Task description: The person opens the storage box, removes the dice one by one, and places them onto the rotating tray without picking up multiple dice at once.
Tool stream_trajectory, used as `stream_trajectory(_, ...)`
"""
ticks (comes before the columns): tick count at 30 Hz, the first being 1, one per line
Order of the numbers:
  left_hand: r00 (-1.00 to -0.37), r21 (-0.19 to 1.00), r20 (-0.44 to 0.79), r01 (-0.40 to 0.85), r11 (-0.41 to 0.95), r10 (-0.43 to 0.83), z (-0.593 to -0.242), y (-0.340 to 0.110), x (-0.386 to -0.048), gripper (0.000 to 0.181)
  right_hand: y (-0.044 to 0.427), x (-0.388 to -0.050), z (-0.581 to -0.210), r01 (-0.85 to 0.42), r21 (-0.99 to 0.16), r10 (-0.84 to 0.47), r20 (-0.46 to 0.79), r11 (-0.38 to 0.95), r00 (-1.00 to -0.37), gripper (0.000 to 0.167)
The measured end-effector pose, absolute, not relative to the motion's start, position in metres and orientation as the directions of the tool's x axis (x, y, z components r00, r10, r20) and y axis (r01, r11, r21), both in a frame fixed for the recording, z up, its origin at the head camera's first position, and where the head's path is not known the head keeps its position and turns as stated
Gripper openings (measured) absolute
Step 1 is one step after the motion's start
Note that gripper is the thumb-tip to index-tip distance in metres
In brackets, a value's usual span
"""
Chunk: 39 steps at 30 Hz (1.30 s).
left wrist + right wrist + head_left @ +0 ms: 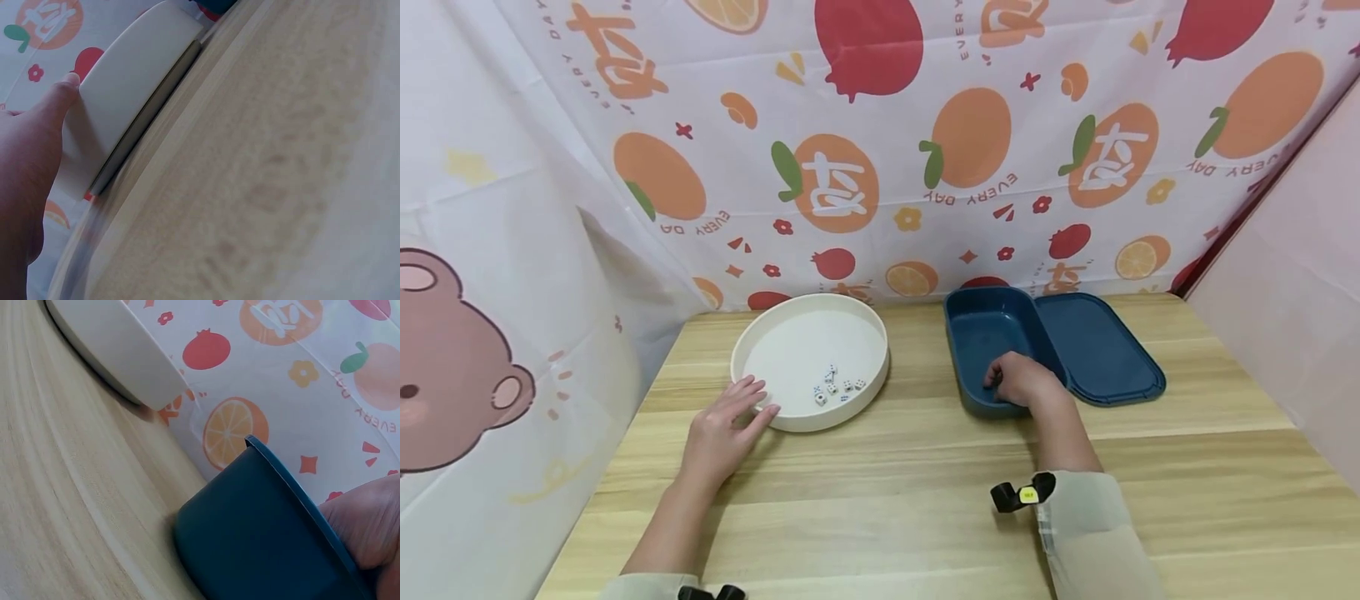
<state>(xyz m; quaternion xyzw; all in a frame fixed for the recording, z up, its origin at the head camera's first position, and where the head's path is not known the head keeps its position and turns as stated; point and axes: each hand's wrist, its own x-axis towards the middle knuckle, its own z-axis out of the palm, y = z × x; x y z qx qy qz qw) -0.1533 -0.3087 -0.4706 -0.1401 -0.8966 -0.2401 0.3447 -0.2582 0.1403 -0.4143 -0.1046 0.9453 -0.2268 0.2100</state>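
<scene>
Several small white dice [832,389] lie in the near right part of a round white tray [805,333], seen in the head view. My left hand [722,429] rests at the tray's near left rim, its fingers loosely spread over the edge; the left wrist view shows the thumb [65,84] against the rim. On the right, my right hand [1022,382] reaches over the near wall of a deep blue box [988,333], fingers curled downward inside it. Whether anything is between those fingertips is hidden, and the right wrist view catches only part of the hand [365,519] above the box wall.
A flat blue lid [1101,346] lies against the right side of the box. Wooden tabletop [880,500] stretches in front of both containers and between them. A fruit-print cloth [887,183] hangs just behind, with more cloth at both sides.
</scene>
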Motion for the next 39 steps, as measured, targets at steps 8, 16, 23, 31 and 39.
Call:
stream_trajectory(8,-0.713,0.322,0.695,0.425,0.846,0.094,-0.474,-0.306,-0.150,0.034,0.142,-0.253,-0.415,-0.107,-0.461,-0.313,-0.397,0.881,-0.863,0.017)
stream_trajectory(16,-0.735,0.324,0.672,0.401,0.857,0.090,-0.473,-0.306,-0.150,0.035,0.149,-0.252,-0.418,-0.092,-0.492,-0.322,-0.407,0.866,-0.855,0.023)
stream_trajectory(23,-0.729,0.321,0.680,0.398,0.859,0.084,-0.472,-0.308,-0.148,0.035,0.144,-0.257,-0.421,-0.150,-0.545,-0.349,-0.281,0.825,-0.894,0.013)
stream_trajectory(31,-0.723,0.314,0.685,0.404,0.859,0.090,-0.470,-0.308,-0.149,0.034,0.140,-0.259,-0.421,-0.226,-0.587,-0.399,-0.183,0.777,-0.899,0.011)
stream_trajectory(39,-0.735,0.323,0.673,0.396,0.860,0.085,-0.469,-0.308,-0.151,0.033,0.138,-0.262,-0.419,-0.166,-0.655,-0.361,-0.175,0.737,-0.916,0.014)
